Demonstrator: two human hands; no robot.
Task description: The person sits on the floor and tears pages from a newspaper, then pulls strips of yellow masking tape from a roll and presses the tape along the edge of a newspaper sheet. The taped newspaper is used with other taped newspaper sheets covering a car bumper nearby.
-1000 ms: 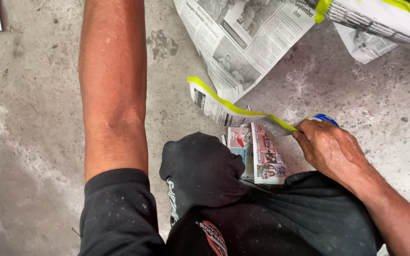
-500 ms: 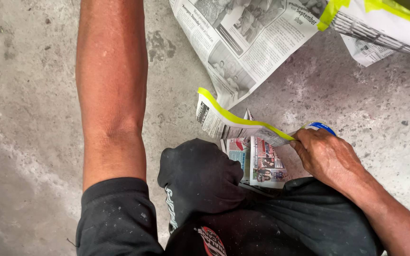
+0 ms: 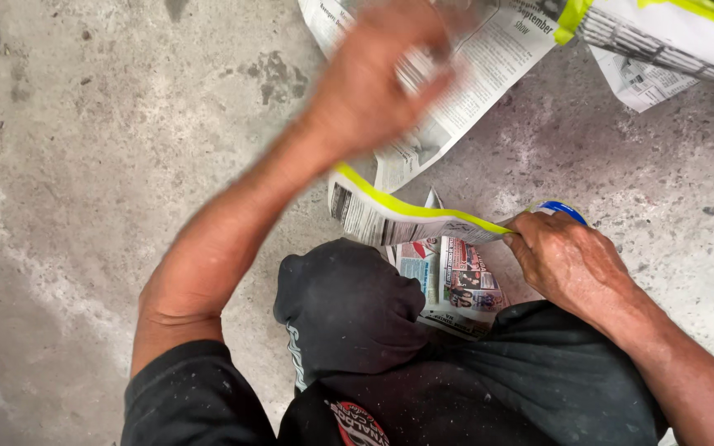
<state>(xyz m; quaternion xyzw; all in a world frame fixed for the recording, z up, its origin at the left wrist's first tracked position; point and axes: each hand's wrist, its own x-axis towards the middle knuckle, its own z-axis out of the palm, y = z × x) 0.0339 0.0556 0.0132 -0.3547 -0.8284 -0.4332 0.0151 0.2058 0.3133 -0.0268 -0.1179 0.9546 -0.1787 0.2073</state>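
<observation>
Now the left hand (image 3: pixel 373 91) has swung up over the newspaper (image 3: pixel 473 74), blurred, grip unclear; the right hand (image 3: pixel 568 264) pinches the yellow tape strip (image 3: pixel 411 206).

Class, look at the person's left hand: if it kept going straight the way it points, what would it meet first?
Probably the spread newspaper sheet on the concrete floor. The left hand is blurred and its height above the paper is unclear.

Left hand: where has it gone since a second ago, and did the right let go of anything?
The left hand has come into view, blurred with motion, over the newspaper sheet; earlier only its forearm showed. Whether it grips anything, I cannot tell. The right hand still holds the yellow-taped paper strip and a blue object. The concrete floor looks unchanged.
</observation>
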